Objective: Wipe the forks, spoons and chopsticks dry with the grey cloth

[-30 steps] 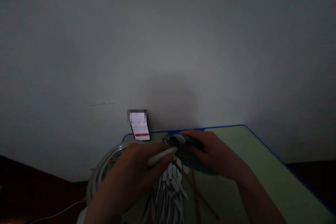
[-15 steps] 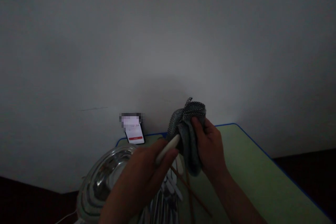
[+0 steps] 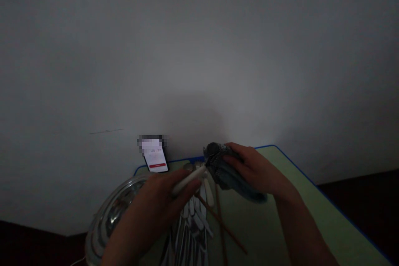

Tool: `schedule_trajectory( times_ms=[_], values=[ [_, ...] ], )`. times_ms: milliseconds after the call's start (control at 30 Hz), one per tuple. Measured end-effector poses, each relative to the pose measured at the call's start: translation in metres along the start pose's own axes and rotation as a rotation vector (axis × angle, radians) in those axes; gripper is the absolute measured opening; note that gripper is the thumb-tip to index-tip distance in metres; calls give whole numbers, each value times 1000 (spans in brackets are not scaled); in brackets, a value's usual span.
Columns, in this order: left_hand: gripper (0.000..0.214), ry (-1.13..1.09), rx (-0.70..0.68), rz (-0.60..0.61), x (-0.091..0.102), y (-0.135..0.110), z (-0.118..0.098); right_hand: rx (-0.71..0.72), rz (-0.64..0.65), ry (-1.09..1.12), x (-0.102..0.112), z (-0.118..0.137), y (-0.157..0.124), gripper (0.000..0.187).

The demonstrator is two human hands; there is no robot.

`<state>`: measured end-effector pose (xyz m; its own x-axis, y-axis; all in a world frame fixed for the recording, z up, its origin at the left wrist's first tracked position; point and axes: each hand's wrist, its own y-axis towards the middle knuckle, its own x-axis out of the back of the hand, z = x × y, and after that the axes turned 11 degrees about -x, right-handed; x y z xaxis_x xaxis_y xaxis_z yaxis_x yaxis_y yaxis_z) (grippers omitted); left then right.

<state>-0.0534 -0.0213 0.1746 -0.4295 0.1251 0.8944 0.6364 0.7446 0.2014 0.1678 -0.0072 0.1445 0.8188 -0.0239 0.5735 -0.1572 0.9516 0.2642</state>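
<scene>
My left hand (image 3: pixel 162 199) is closed round the white handle of a spoon (image 3: pixel 187 181) that points toward the right. My right hand (image 3: pixel 252 168) grips a dark grey cloth (image 3: pixel 222 166) bunched over the spoon's far end. Both hands hover over a green table (image 3: pixel 311 220) with a blue edge. Under them lie several white spoons (image 3: pixel 193 224) fanned out, and crossed brown chopsticks (image 3: pixel 221 220).
A steel bowl (image 3: pixel 109 220) stands at the table's left edge, partly behind my left arm. A lit phone (image 3: pixel 154 156) leans against the grey wall at the back. Dark floor lies beyond the table on both sides.
My right hand lifted the cloth upright half a second ago, then brought it back down over the spoon's end. The left hand kept hold of the spoon.
</scene>
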Motion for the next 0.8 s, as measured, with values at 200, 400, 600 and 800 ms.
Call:
schedule_trajectory(
  times_ms=[200, 400, 600, 800],
  values=[
    [37, 15, 15, 30, -1, 1, -2, -50, 119, -57, 5, 4, -5, 17],
    [36, 55, -58, 83, -20, 15, -8, -120, 224, -188, 11, -12, -6, 16],
    [36, 29, -68, 161, -34, 25, -12, -128, 303, -190, 23, -21, -5, 8],
    [30, -53, -16, 29, -30, 28, -7, -126, -3, 159, 20, -18, 6, 16]
  ],
)
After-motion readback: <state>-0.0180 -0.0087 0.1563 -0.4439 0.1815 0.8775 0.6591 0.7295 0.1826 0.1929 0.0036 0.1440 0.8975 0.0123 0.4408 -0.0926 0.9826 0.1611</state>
